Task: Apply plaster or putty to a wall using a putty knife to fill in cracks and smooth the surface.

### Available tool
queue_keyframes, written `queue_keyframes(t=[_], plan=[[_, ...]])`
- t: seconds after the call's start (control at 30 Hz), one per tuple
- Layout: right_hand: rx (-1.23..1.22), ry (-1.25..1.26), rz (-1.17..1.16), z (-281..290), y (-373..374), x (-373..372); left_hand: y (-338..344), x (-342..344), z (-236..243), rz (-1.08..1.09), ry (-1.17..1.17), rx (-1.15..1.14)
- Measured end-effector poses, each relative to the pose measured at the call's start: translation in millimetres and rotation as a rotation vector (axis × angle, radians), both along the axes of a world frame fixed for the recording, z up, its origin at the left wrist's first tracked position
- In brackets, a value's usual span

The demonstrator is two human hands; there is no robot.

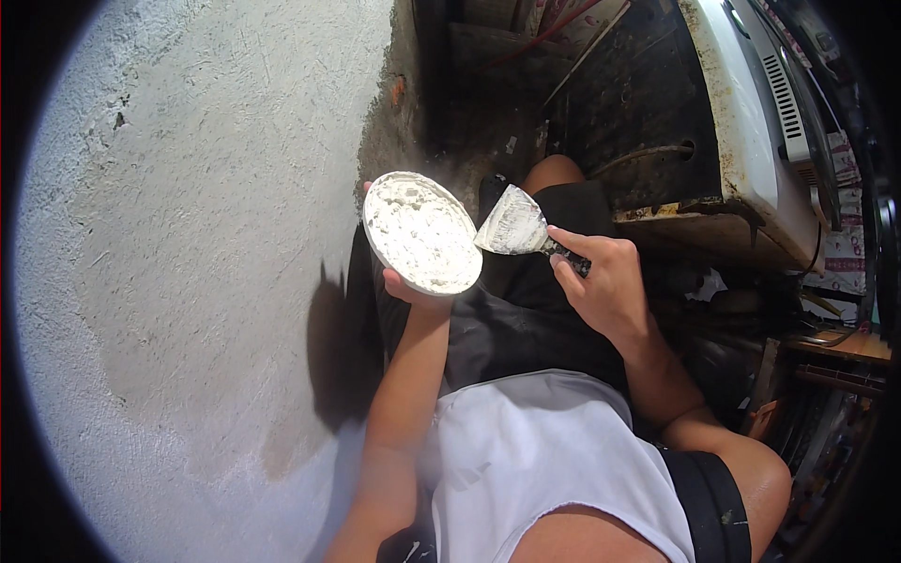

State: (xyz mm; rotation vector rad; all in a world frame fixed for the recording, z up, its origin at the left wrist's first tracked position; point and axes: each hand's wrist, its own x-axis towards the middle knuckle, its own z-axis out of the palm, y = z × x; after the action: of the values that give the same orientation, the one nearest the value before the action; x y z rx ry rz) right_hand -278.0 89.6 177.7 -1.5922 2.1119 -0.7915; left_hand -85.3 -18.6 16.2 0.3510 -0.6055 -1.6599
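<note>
My left hand (413,293) holds up a round, shallow bowl (380,249) from beneath, tilted toward me; most of its fingers are hidden behind the bowl. White paste (424,233), lumpy and thick, fills it almost to the rim. In my right hand (605,277) is a putty knife (514,223), its dark handle gripped with the index finger stretched along it. White paste smears cover the wide blade, whose corner is close to the bowl's right rim; whether they touch I cannot tell.
On the left stands a rough wall (216,225), with a grey patch bordered by whiter coating. A rusty white appliance (751,122) with a dark open side is at the upper right. Below it, a wooden shelf (849,345) holds clutter. My legs (526,324) are bent beneath the bowl.
</note>
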Motion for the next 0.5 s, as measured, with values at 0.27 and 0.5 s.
queue_keyframes(t=[0.27, 0.5], plan=[[-0.029, 0.088, 0.005, -12, -2, 18, 3, -4, 12, 0.140, 0.072, -0.073], [-0.053, 0.053, 0.010, -19, -3, 24, 9, -6, 7, 0.186, 0.046, -0.144]])
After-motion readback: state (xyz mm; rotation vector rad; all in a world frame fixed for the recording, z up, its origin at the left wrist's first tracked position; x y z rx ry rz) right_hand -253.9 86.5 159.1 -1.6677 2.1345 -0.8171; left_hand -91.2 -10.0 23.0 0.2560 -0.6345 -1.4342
